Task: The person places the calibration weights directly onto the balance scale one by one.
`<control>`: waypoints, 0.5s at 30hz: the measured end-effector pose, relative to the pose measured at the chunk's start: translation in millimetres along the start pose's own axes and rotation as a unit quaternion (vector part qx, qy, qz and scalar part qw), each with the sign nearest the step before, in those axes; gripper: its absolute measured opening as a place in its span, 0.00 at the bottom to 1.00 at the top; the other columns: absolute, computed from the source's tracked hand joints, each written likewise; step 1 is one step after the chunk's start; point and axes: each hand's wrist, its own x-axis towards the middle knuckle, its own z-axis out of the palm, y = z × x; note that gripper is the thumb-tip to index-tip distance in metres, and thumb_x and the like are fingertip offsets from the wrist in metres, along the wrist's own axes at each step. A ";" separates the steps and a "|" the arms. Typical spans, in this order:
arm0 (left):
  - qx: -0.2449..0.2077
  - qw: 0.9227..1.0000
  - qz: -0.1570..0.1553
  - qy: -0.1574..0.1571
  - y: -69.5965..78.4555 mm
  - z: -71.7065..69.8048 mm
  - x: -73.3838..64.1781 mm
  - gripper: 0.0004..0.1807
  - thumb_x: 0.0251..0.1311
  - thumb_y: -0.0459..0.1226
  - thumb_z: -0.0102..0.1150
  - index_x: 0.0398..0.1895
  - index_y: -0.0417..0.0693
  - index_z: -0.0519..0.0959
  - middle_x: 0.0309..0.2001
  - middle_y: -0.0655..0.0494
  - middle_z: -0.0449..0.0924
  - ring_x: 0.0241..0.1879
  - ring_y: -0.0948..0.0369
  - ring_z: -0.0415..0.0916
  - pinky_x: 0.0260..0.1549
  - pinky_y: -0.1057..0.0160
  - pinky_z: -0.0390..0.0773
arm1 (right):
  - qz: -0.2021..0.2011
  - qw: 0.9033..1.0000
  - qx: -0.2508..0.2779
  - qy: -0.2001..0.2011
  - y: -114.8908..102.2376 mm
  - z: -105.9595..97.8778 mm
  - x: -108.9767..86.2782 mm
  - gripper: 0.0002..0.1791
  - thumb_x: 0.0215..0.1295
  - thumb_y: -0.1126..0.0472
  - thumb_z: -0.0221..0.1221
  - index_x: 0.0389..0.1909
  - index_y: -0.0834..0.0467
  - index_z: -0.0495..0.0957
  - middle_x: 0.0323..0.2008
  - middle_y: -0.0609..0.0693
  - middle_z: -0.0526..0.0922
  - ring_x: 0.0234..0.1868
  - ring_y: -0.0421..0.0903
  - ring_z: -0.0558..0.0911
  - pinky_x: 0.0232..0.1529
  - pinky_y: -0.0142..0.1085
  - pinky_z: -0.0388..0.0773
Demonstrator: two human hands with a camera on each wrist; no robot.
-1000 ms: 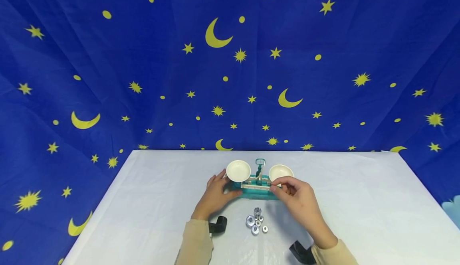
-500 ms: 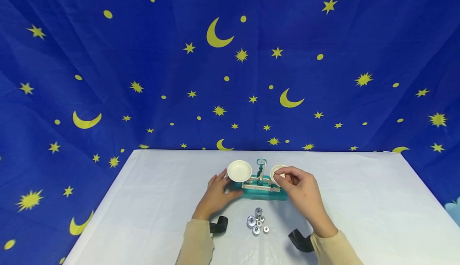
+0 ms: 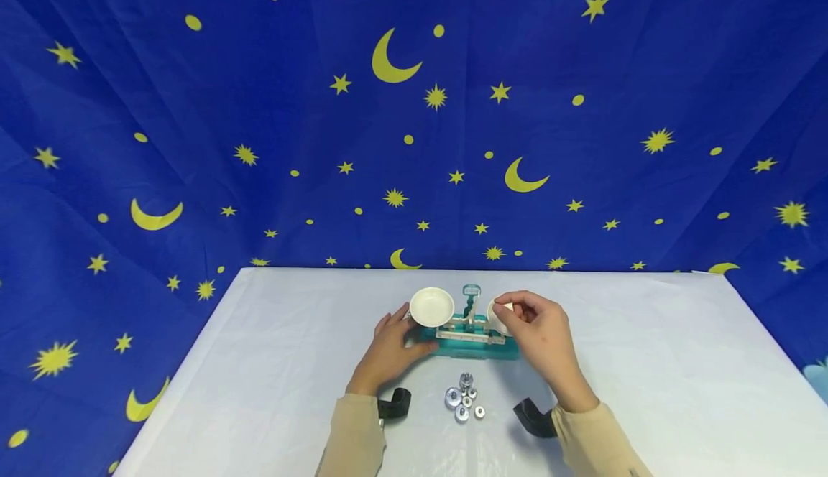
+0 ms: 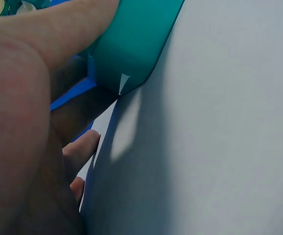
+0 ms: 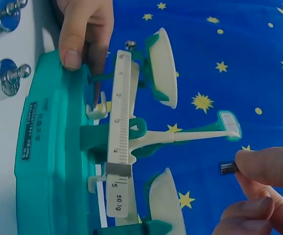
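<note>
A teal balance scale (image 3: 475, 352) stands on the table with two white pans. My left hand (image 3: 390, 351) grips the left end of its base, thumb in front and fingers behind. The left pan (image 3: 431, 307) holds nothing. Above the right pan (image 3: 497, 321), my right hand (image 3: 542, 335) pinches a small metal cylinder (image 5: 228, 168) between thumb and index finger, apart from the pan in the right wrist view. A metal rider (image 5: 118, 169) sits between 4 and 5 on the white graduated beam (image 5: 120, 105). Part of the right pan is hidden behind the fingers in the head view.
Several knobbed metal weights (image 3: 453, 398) cluster on the white table (image 3: 272, 369) in front of the scale. Black wrist mounts (image 3: 534, 418) jut inward from both wrists. A blue cloth (image 3: 310, 139) with yellow stars and moons hangs behind the table.
My right hand has moved from the beam's right end up over the right pan. My left hand has stayed on the base, and the weights lie as before.
</note>
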 end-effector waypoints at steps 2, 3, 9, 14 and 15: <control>0.000 1.000 0.001 0.000 -0.1 -0.2 0.0 0.38 0.59 0.52 0.69 0.67 0.39 0.74 0.71 0.40 0.66 0.76 0.44 0.53 0.75 0.38 0.43 | -0.002 1.000 -0.004 0.000 0.9 0.4 1.8 0.04 0.64 0.63 0.67 0.36 0.60 0.87 0.22 0.50 0.72 0.24 0.45 0.70 0.25 0.31 0.64; 0.000 1.000 0.000 0.000 -0.2 -0.2 0.0 0.38 0.59 0.52 0.69 0.67 0.39 0.74 0.71 0.40 0.66 0.76 0.44 0.53 0.75 0.38 0.43 | -0.002 1.000 -0.006 0.001 1.5 0.6 2.8 0.04 0.64 0.63 0.67 0.36 0.60 0.87 0.22 0.50 0.72 0.24 0.45 0.70 0.25 0.31 0.64; 0.007 1.000 0.007 0.001 -1.0 -0.7 -0.3 0.37 0.59 0.51 0.69 0.67 0.40 0.74 0.71 0.41 0.67 0.76 0.44 0.53 0.74 0.38 0.43 | -0.008 1.000 -0.016 0.008 5.5 1.9 6.1 0.04 0.64 0.64 0.67 0.37 0.61 0.87 0.22 0.50 0.73 0.24 0.45 0.70 0.24 0.30 0.65; 0.009 1.000 0.008 -0.001 -1.6 -0.4 -0.6 0.37 0.59 0.50 0.70 0.67 0.40 0.74 0.71 0.41 0.67 0.76 0.44 0.53 0.75 0.39 0.43 | -0.032 0.998 -0.038 0.027 9.1 2.9 6.4 0.03 0.63 0.65 0.68 0.35 0.60 0.87 0.22 0.49 0.74 0.24 0.44 0.71 0.25 0.30 0.66; 0.010 1.000 0.006 -0.002 -1.7 -0.5 -0.5 0.37 0.59 0.51 0.69 0.67 0.41 0.74 0.71 0.42 0.67 0.76 0.45 0.53 0.75 0.39 0.43 | -0.040 0.998 -0.046 0.033 9.8 3.2 6.4 0.02 0.62 0.65 0.68 0.35 0.60 0.87 0.22 0.48 0.74 0.24 0.44 0.71 0.25 0.30 0.66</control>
